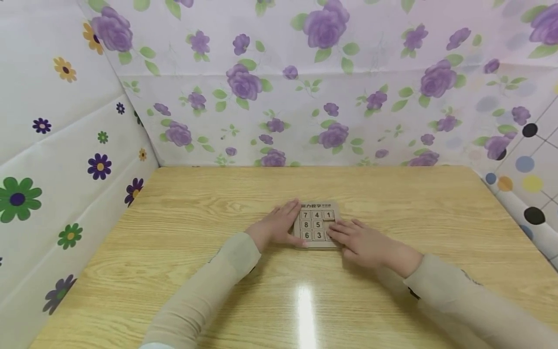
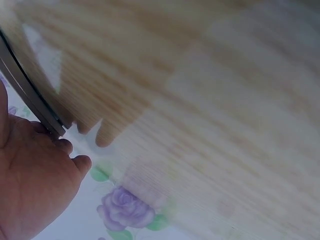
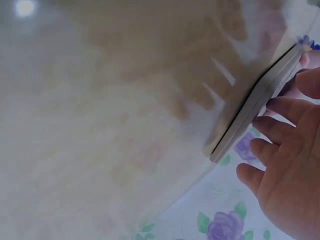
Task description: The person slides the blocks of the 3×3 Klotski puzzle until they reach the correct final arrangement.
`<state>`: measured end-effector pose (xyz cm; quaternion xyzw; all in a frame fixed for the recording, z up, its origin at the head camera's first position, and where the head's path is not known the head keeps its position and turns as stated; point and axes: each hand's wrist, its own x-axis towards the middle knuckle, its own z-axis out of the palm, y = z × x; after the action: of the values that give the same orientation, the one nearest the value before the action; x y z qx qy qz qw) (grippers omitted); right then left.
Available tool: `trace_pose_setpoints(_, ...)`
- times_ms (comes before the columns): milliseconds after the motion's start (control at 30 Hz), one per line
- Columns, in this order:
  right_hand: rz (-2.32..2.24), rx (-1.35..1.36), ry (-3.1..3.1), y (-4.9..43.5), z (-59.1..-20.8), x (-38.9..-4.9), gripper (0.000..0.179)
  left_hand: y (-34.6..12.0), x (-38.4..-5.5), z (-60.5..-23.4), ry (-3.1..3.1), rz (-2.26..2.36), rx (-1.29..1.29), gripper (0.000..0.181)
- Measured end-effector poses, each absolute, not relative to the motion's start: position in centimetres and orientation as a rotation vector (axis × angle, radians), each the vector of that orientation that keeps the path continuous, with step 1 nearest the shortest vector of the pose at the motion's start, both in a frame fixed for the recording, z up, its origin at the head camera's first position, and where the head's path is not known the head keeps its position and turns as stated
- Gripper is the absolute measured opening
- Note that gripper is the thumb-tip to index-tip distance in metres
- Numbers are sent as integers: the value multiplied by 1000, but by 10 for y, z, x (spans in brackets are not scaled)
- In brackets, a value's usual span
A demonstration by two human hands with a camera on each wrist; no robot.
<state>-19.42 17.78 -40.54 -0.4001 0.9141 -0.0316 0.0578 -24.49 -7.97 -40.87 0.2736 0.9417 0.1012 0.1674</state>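
A number sliding puzzle [image 1: 317, 225] lies flat on the wooden table in the head view, its tiles reading 7, 4, 1 on top, then 8, 5 and a dark gap, then 6, 3. My left hand [image 1: 280, 226] holds the frame's left side, thumb by the lower edge and fingers up along the upper left corner. Over the right side reach the extended fingers of my right hand [image 1: 365, 243], touching the tiles and covering the lower right one. Both wrist views show the puzzle's thin side edge, with the left hand [image 2: 40, 175] and right hand [image 3: 295, 150] beside it.
The light wooden table [image 1: 209, 203] stretches around the puzzle and reflects a bright light near the front. Behind it hangs a purple-flowered cloth [image 1: 244, 126]. A flower-patterned cloth [image 1: 65, 160] borders the left side, and a dotted one [image 1: 536, 160] the right.
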Motion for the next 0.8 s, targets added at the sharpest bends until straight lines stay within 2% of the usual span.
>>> trace_pose_setpoints(333,-72,-1128,2820,170,-402,-216,52,-79,-245,-409,2733,134,803,111)
trace_pose_setpoints(800,-75,-1102,2795,172,-407,-213,54,-77,-247,-413,2751,50,800,113)
